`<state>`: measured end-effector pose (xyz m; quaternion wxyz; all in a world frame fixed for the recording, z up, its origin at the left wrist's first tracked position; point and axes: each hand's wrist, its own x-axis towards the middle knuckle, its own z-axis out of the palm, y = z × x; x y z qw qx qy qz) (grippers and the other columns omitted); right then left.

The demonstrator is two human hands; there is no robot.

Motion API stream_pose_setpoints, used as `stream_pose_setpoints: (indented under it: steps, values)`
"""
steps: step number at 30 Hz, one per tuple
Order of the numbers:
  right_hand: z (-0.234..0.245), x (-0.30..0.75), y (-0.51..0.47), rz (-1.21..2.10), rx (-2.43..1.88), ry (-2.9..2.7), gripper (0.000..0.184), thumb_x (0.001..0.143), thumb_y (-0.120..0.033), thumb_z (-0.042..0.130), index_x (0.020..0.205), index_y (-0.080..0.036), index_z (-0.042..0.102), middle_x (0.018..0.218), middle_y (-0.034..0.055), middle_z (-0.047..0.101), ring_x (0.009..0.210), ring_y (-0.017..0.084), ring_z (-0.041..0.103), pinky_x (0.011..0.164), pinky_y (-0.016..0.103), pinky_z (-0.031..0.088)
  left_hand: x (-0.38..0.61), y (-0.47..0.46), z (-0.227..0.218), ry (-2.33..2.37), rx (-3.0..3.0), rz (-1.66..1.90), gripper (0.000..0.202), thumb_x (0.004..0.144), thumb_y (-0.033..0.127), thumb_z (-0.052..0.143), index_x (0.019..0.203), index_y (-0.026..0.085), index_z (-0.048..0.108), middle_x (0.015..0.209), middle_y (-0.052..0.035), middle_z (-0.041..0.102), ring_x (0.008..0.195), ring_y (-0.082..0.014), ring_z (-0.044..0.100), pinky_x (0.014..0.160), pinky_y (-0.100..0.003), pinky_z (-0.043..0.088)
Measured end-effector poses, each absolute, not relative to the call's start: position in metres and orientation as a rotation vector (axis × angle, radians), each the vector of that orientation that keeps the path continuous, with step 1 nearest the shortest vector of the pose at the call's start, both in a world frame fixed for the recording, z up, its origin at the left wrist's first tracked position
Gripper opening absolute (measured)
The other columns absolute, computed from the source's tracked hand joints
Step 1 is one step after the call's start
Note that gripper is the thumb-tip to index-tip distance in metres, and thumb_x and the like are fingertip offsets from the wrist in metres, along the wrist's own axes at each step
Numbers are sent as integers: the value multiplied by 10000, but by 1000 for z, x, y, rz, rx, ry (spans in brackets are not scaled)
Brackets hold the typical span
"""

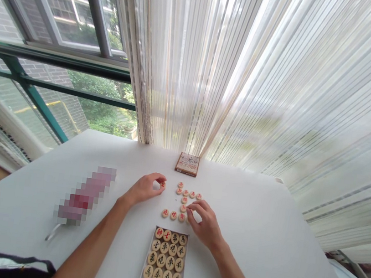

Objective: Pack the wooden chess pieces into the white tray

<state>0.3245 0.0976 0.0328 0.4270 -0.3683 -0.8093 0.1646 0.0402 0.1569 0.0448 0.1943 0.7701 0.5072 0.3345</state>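
Observation:
Between the thumb and fingertips of my left hand (pixel 144 188) is a xiangqi piece (pixel 163 185) with a red character, held a little left of the laid-out pieces. My right hand (pixel 206 222) is closed in a pinch at the right edge of another red xiangqi piece (pixel 183 208) in the middle of the pattern. Above that one lies a red piece (pixel 184 200), topped by a row of red pieces (pixel 185 193). Below runs another red row (pixel 174 215), its right end partly hidden by my right hand. A shallow open box (pixel 146 262) near me holds rows of mostly black-lettered pieces.
The box lid (pixel 187 164) with printed writing lies at the table's far edge. A blurred pinkish object (pixel 86 194) rests on the white table (pixel 241 257) at left. Curtains (pixel 195 67) and a window stand behind.

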Motion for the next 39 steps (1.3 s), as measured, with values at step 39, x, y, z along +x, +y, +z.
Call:
stream_pose_setpoints:
  steps: [39]
  values:
    - [21,348,123,366,-1129,-1745,97,956,-234,611,918,-217,699,888,53,678,778,185,642,687,305,555,67,143,12,1161,2096,1189,234,906,217,643,1138,222,676,1148,-61,716,942,-176,672,809,-302,570]
